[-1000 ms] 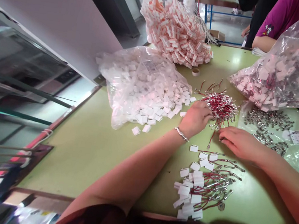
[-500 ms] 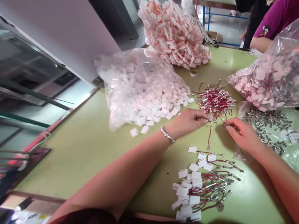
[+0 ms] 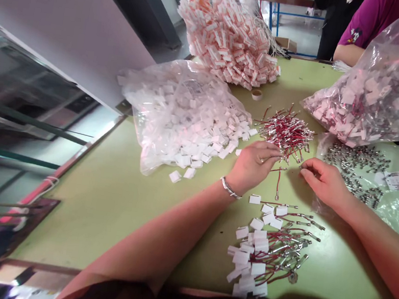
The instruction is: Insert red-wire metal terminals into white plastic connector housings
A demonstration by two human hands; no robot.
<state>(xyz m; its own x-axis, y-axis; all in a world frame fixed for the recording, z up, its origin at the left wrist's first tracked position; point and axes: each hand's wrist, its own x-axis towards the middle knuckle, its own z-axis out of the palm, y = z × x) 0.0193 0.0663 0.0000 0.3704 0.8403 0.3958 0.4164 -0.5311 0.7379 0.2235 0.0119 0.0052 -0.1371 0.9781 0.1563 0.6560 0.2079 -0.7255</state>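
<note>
My left hand (image 3: 257, 162) is at the near left edge of a pile of short red wires with metal terminals (image 3: 287, 129). Its fingers are pressed together, and what they pinch is hidden. A red wire (image 3: 277, 170) juts out from beside this hand, crossing the top of a single red wire (image 3: 278, 185) lying lengthwise. Just right of the pile, my right hand (image 3: 323, 179) has thumb and forefinger closed around something tiny, too small to name. Closer to me lie several white connector housings (image 3: 260, 242) with red wires and metal fuse-like ends attached.
Left of the pile, a clear bag (image 3: 186, 113) spills white housings. Behind stand a heap of orange-white pieces (image 3: 233, 40) and a tape roll (image 3: 256, 94). At right are a bulging bag (image 3: 374, 95) and loose metal parts (image 3: 361, 162) on plastic. A person in purple (image 3: 365, 24) is beyond.
My left hand has turned and lowered slightly beside the pile, and a red wire now shows below its fingers. The right hand stays almost in place. The view has shifted a little.
</note>
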